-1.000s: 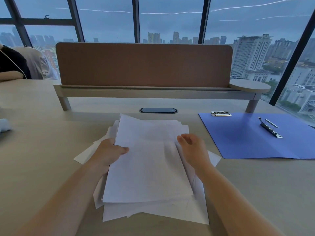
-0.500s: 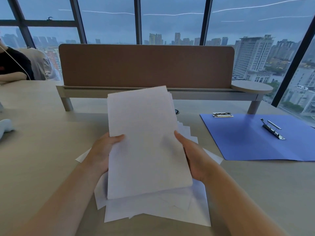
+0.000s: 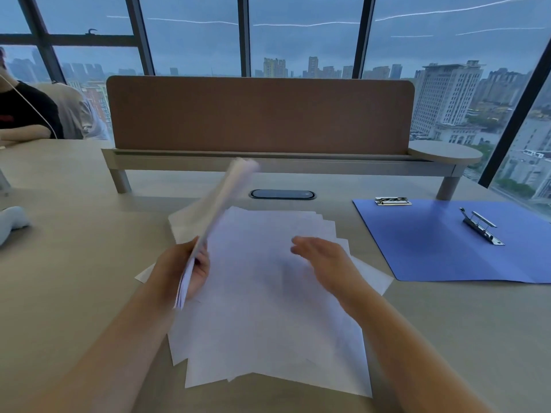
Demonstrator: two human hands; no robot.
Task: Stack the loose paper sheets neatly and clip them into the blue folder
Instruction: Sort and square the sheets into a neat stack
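Note:
My left hand (image 3: 179, 272) grips a bundle of white sheets (image 3: 220, 210) by its lower edge, tilted up on edge and blurred. Under it a fanned pile of loose white paper (image 3: 268, 323) lies spread on the desk. My right hand (image 3: 322, 257) hovers open over the pile's right part, fingers apart, holding nothing. The blue folder (image 3: 447, 251) lies open flat to the right, with a metal lever clip (image 3: 481, 231) on its inside and a second metal clip (image 3: 393, 201) at its top left corner.
A brown divider panel on a raised shelf (image 3: 259, 114) runs across the back of the desk (image 3: 74, 263). A dark cable port (image 3: 282, 194) sits behind the pile. A person in a black top (image 3: 24, 114) sits at far left; a white object (image 3: 12, 222) lies at the left edge.
Both hands lifted a bundle off the pile; now my right hand has let go and my left hand alone holds it, swung leftward and turned on edge.

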